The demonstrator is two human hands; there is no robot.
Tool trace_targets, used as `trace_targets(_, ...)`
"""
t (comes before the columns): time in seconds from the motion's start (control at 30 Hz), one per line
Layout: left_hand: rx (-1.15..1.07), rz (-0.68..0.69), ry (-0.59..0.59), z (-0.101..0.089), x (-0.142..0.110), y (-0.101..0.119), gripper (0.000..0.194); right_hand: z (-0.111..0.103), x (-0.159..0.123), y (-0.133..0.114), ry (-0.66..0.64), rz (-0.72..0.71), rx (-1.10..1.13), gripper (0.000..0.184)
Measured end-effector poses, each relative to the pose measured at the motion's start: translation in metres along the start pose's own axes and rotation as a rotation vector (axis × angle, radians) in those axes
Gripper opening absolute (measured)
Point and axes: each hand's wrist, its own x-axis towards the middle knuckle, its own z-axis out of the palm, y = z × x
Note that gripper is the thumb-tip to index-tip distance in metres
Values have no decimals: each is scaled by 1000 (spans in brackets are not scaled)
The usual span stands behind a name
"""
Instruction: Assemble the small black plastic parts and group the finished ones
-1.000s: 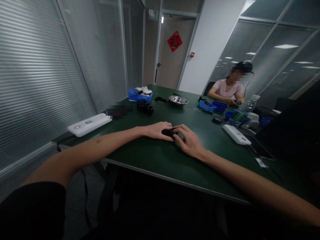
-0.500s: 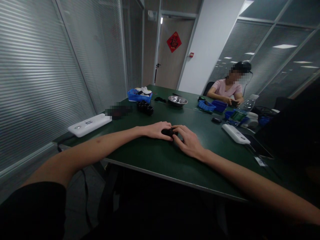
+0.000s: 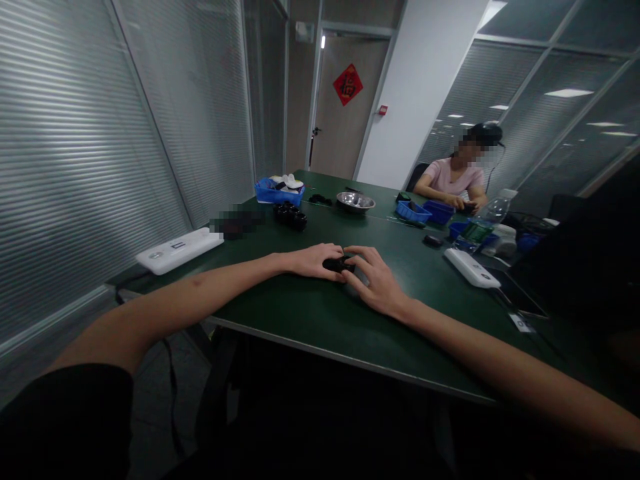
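Note:
A small black mouse-shaped object lies low at the table's middle, between my two hands. Its details are too dark to make out. My left hand grips it from the left, thumb on the near side and fingers over the far side. From the right, my right hand reaches in with bent fingers. Its fingertips touch the object's right end, and the index finger is arched above it. Part of the black object is hidden under the fingers.
On the green table stand a blue basket, a cluster of black parts, a metal bowl and a white device. Rightward are a black rounded item, a bottle and another white device. A co-worker sits beyond.
My right hand's fingers have shifted slightly, the index finger arching more over the black object. My left hand keeps its hold. The co-worker's hands have moved a little.

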Motion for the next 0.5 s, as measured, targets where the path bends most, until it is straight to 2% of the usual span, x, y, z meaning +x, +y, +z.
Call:
trace_targets(0.2, -12, 13, 7, 0, 0, 0, 52, 0, 0, 0, 8, -22, 10, 17)
trace_targets(0.4, 0, -56, -7, 0, -1, -1, 55, -1, -1, -2, -12, -30, 4, 21)
trace_targets(0.5, -15, -23, -6, 0, 0, 1, 53, -2, 0, -3, 0, -13, -10, 16)
